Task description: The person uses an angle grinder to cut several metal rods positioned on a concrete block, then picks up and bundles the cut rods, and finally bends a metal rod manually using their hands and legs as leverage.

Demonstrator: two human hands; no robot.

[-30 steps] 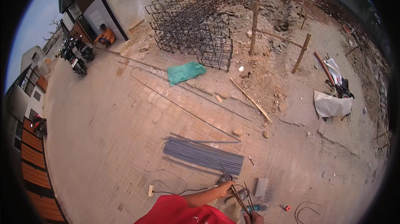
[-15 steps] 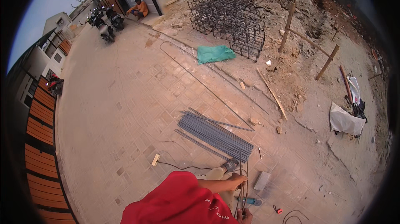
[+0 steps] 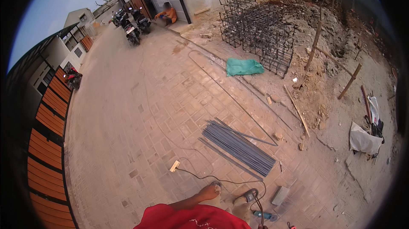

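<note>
My left hand (image 3: 209, 192) is low beside the toe of a grey shoe (image 3: 216, 184), off the rods; its fingers are too small and blurred to read. At the lower edge a sliver of my right hand (image 3: 262, 227) shows around dark bent steel rods (image 3: 258, 207), which stand up past my other shoe (image 3: 250, 195). A teal power tool (image 3: 266, 216) lies just right of the rods. Ahead of me is a bundle of straight steel rods (image 3: 238, 148) on the paving.
A grey block (image 3: 280, 195) lies right of my shoe. A black cord runs to a pale socket block (image 3: 174, 166). Farther off are a green sack (image 3: 244, 67), stacked rebar cages (image 3: 257, 33), wooden stakes (image 3: 314, 45), a white sack (image 3: 365, 138), motorcycles (image 3: 131, 32) and a seated person (image 3: 169, 14).
My left hand has let go of the bent rods and moved left toward the shoe. My right hand has dropped to the lower edge with the rods. The view has shifted left.
</note>
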